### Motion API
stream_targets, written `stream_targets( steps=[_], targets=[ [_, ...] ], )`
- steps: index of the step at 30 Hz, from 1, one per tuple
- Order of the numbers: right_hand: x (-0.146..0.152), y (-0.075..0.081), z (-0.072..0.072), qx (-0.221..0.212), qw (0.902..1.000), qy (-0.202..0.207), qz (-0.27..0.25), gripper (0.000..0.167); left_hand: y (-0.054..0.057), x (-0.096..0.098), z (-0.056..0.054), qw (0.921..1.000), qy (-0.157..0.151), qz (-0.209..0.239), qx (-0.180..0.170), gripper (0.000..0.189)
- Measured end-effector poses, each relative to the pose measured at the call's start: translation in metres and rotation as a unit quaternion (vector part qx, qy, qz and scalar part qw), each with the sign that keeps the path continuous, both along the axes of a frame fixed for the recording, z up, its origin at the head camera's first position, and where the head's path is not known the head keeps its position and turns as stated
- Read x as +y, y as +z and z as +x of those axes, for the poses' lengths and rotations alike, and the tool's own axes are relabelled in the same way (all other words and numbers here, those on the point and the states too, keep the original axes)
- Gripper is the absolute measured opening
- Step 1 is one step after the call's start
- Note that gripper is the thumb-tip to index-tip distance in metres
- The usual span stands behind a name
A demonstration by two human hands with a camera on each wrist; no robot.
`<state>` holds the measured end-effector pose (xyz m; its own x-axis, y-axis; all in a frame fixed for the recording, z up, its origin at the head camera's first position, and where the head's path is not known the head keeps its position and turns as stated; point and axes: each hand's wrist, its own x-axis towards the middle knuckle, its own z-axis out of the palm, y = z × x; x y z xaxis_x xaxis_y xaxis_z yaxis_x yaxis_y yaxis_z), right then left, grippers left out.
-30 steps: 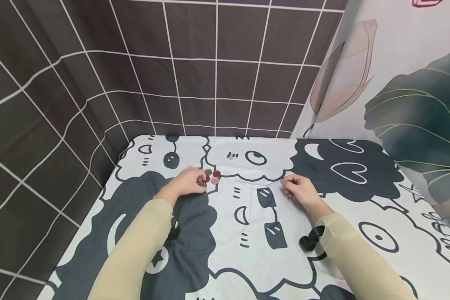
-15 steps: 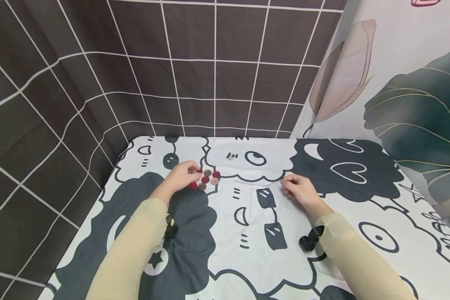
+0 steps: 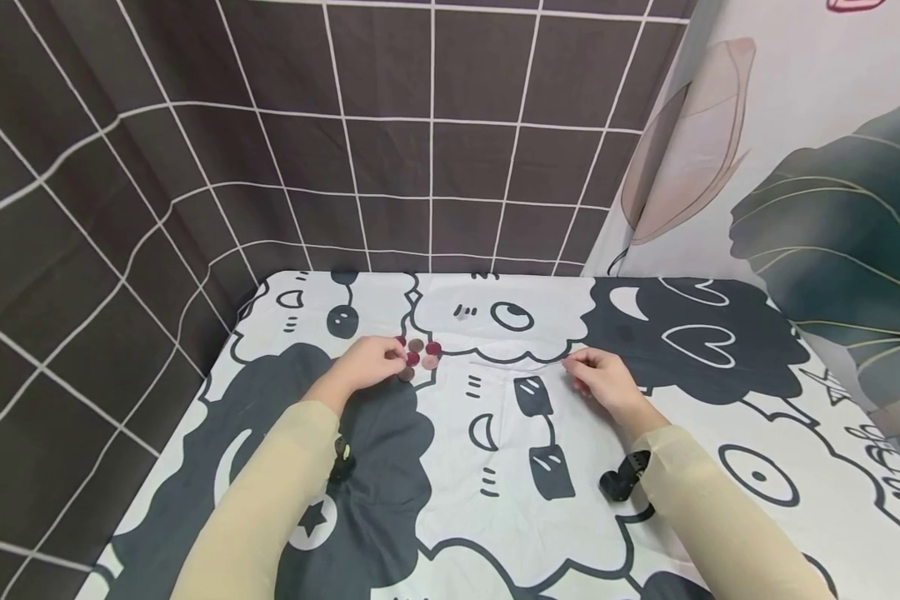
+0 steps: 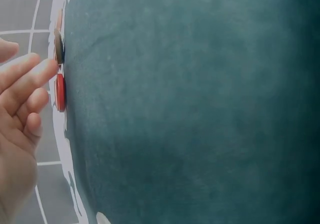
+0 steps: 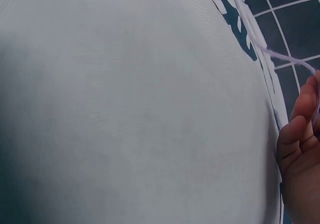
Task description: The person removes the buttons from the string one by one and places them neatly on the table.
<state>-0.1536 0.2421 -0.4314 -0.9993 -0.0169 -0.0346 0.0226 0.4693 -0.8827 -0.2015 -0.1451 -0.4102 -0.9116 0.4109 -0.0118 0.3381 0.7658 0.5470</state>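
Observation:
Several flat, round, button-like discs lie together on the cloth: red (image 3: 433, 348), brown (image 3: 416, 345) and pink (image 3: 430, 362). My left hand (image 3: 371, 363) is at their left side, its fingertips over the edge of the group and hiding part of it. In the left wrist view its longest finger reaches to a red disc (image 4: 60, 92) and a dark disc (image 4: 59, 48), with the smaller fingers loosely bent. Off to the right, my right hand (image 3: 600, 381) pinches a thin pale-lilac string (image 5: 281, 56). The string runs leftward across the cloth.
A black-and-white cartoon-print cloth (image 3: 510, 533) covers the table. Behind it hangs a dark curtain (image 3: 390, 158) with a white grid, and a leaf-patterned curtain (image 3: 817, 208) is at the right. A black wrist camera (image 3: 622, 477) sits on the right forearm.
My left hand first drew back left and up, uncovering more discs, then came down and right over the near-left red disc. The right hand and string have stayed in place.

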Motion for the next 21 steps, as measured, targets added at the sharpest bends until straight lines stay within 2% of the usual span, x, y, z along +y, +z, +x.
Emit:
stream_targets(
  steps=[4, 11, 14, 18, 21],
  targets=[
    [-0.001, -0.002, -0.001, 0.002, 1.0000, -0.003, 0.005, 0.024, 0.001, 0.001, 0.001, 0.9999, -0.011, -0.002, -0.002, 0.013],
    [-0.002, 0.002, -0.001, -0.005, 1.0000, 0.002, 0.003, 0.022, 0.002, -0.004, -0.002, 0.9997, 0.017, 0.003, -0.015, 0.015],
    [-0.002, 0.003, -0.001, -0.003, 0.9999, 0.006, 0.008, 0.022, 0.004, -0.005, -0.003, 0.9996, 0.020, 0.009, -0.016, 0.017],
    [0.002, 0.006, -0.001, 0.008, 0.9988, 0.013, 0.047, 0.022, 0.010, -0.006, -0.005, 0.9995, 0.023, 0.017, -0.012, 0.021],
    [0.006, 0.007, 0.000, 0.024, 0.9931, 0.022, 0.113, 0.025, 0.013, -0.006, -0.005, 0.9997, 0.018, 0.017, 0.002, 0.025]
  ],
)
